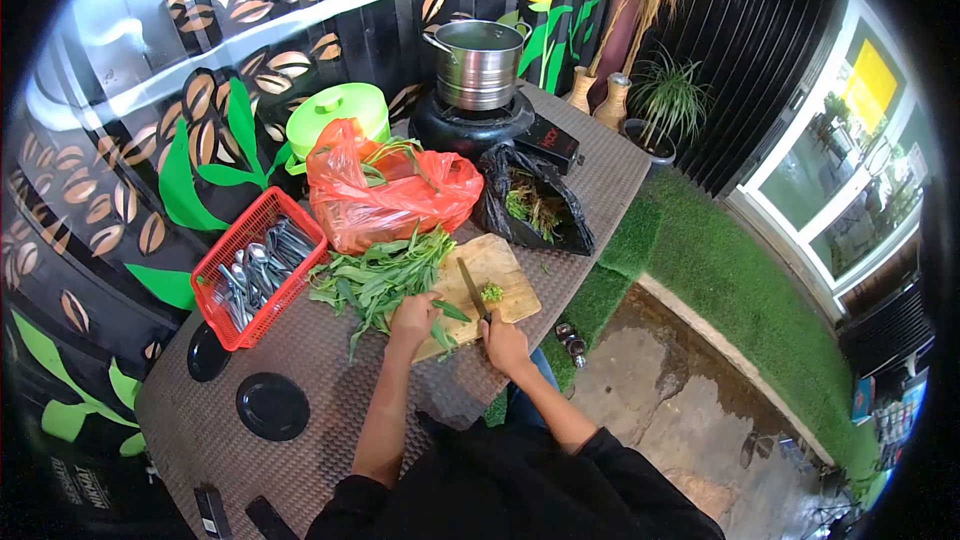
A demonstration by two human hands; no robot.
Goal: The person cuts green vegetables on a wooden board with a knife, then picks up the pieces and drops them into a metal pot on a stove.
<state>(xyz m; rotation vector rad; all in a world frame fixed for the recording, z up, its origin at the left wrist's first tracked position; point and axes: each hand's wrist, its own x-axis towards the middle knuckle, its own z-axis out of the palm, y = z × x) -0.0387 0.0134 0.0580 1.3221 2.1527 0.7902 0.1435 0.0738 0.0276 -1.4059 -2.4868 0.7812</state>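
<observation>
A wooden cutting board [515,275] lies on the table in front of me. My right hand [504,342] is wrapped round the handle of a knife [469,282], whose blade points away from me over the board. Beside the blade sits a small heap of chopped green pieces [491,292]. My left hand [413,319] is closed on leafy greens at the board's left side, and some leaves stick out to its right. A larger pile of leafy greens [385,275] spreads to the left and beyond that hand, partly over the board.
A red basket [263,285] of cutlery stands left, near black plates [272,406]. Behind the greens are a red plastic bag [390,200], a black bag [560,210] with plant scraps and a green lidded pot [340,115]. A steel pot [478,70] sits on a stove [470,120].
</observation>
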